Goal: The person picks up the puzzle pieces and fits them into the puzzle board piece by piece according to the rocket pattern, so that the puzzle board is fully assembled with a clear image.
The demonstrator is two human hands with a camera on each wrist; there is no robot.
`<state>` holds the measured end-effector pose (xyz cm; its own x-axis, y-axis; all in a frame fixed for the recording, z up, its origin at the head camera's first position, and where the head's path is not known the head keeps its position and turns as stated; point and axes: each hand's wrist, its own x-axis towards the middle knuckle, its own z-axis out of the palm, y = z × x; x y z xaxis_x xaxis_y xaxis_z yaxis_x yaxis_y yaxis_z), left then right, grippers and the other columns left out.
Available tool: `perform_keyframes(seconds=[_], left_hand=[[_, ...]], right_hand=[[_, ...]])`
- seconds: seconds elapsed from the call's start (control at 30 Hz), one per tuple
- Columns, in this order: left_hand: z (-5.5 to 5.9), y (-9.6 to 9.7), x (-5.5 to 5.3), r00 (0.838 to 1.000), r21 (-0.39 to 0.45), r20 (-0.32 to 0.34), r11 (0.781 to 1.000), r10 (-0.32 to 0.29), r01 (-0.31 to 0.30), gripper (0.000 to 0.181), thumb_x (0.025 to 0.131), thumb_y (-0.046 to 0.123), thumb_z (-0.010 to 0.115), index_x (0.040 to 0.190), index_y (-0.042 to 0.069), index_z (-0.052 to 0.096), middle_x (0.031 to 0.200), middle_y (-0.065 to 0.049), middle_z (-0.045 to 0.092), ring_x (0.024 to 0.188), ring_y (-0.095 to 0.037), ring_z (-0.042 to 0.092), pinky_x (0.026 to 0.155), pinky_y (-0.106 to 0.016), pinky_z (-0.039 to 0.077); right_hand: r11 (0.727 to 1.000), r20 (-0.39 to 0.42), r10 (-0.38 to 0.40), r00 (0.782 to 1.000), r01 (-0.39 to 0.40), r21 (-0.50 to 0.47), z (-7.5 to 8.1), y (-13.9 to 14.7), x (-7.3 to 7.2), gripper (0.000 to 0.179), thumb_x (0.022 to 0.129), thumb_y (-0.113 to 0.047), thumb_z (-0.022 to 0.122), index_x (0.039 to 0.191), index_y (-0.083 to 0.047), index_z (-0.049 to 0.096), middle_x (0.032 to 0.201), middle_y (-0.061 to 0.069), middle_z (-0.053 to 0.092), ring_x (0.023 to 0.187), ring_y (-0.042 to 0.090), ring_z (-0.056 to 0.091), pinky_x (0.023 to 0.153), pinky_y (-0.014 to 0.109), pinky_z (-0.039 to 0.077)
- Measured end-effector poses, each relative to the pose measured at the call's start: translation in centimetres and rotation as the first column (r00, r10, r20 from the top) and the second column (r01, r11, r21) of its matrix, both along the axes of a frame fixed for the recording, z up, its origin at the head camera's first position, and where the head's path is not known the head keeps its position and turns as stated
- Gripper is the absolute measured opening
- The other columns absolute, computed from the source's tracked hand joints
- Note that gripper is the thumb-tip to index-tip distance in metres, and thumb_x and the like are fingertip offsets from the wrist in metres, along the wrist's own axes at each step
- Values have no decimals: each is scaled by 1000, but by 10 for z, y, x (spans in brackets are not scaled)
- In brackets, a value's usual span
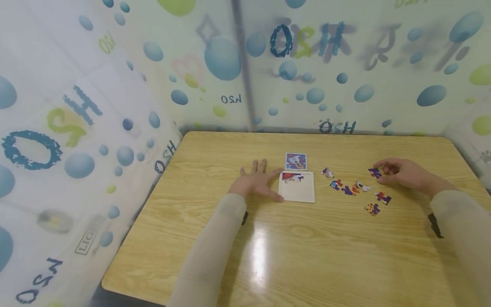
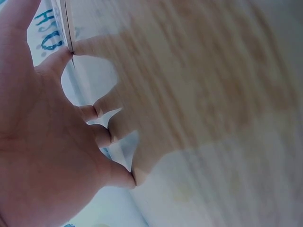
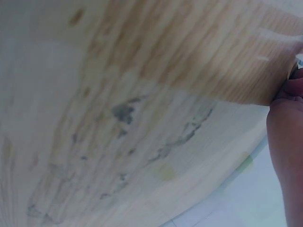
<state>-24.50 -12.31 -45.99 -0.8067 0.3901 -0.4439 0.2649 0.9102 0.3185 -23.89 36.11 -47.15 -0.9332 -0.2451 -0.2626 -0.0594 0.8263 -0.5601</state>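
My left hand lies with its fingers spread on the table, thumb and index fingertip at the left edge of a white puzzle tray. The tray holds joined pieces with a red and white picture along its top left. In the left wrist view, the fingertips of the left hand press on the tabletop. On the right, my right hand pinches a purple jigsaw piece between thumb and index finger, low over the table. Only part of that hand enters the right wrist view.
Several loose jigsaw pieces lie between the tray and the right hand, with more nearer me. A small picture card lies just behind the tray. A patterned curtain rises behind the wooden table.
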Motion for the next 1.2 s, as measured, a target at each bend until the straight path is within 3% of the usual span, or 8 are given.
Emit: perform_keyframes(seconds=[0.53, 1.2], left_hand=[[9, 2, 3, 1000, 17, 22, 1000, 6, -6, 113, 77, 79, 78, 167, 53, 14, 179, -12, -22, 163, -43, -23, 121, -82, -15], [8, 1, 4, 1000, 4, 18, 1000, 6, -6, 113, 77, 80, 77, 167, 54, 13, 179, -11, -22, 164, -43, -23, 122, -81, -15]], right_hand=[[999, -1, -32, 999, 32, -6, 0, 0, 0, 66, 97, -45, 77, 144, -2, 60, 109, 7, 56, 96, 18, 48, 79, 27, 40], [998, 14, -64, 998, 64, -27, -2, -1, 2, 67, 95, -49, 78, 141, -2, 62, 108, 6, 55, 99, 20, 47, 80, 29, 38]])
